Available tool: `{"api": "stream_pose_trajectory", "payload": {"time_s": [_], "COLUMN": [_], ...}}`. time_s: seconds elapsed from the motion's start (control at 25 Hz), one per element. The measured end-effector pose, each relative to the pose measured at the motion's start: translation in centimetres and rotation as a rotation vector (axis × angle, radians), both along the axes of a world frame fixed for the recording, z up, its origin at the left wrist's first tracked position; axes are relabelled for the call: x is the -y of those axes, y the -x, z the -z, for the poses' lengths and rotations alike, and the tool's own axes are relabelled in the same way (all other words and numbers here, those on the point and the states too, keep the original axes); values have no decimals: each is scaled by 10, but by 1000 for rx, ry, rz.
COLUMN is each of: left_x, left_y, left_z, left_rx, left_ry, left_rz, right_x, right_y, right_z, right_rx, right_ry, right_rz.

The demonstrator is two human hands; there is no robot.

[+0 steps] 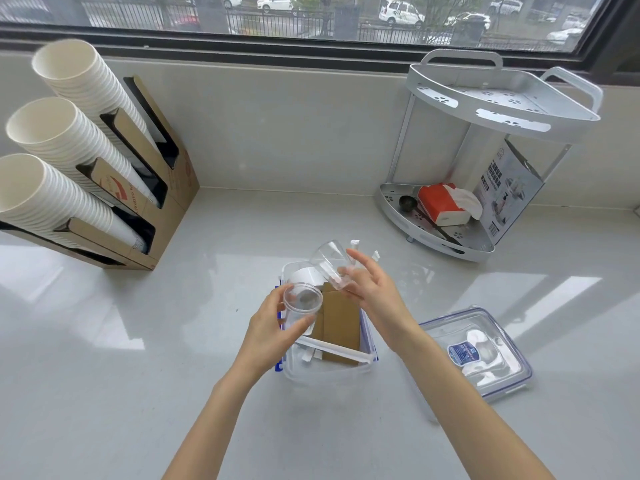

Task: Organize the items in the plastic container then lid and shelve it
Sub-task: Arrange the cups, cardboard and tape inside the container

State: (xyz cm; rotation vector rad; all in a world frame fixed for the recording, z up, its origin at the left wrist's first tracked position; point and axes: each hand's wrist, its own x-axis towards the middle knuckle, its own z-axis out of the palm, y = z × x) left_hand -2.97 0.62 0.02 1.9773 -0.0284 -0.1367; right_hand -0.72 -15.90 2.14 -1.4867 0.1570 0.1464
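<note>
A person's 2 bare arms reach in from the near edge over a pale counter (173, 358). The left hand (268, 332) has its fingers wrapped around a clear cup (300, 306), mouth tipped toward the camera, held above the near left part of the open container (369, 344). The right hand (372, 289) grips a second clear cup (329, 263) by its base, fingers partly spread, the cup tilted with its mouth up and to the left, over the container's far side.

The container sits on the counter between the forearms. Inside lie a brown cardboard piece (341, 323), a white cup (306, 274) toward the far end and wrapped straws (334, 348) across the near end. 2 more white wrappers (355, 244) stick up just behind the right hand.

The lid (476, 351), clear with a blue rim and label, lies flat on the counter just right of the container, beside the right forearm.

Farther back at right stands a white 2-tier corner rack (502, 109); its lower tier holds an orange tissue pack (438, 202), a black scoop (407, 202) and a printed box (509, 192). At far left, a cardboard holder (166, 188) carries 3 slanted stacks of white paper cups (69, 133). A window (311, 15) runs along the back, with a fence and parked cars outside.
</note>
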Motion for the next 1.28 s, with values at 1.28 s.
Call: {"api": "stream_pose_trajectory", "payload": {"time_s": [1.28], "left_x": [-2], "left_y": [1], "left_z": [5], "left_rx": [-11], "left_ry": [42], "left_rz": [-51], "right_x": [-10], "right_y": [11], "right_z": [19], "right_rx": [63], "right_ry": [369], "right_rz": [-187]}}
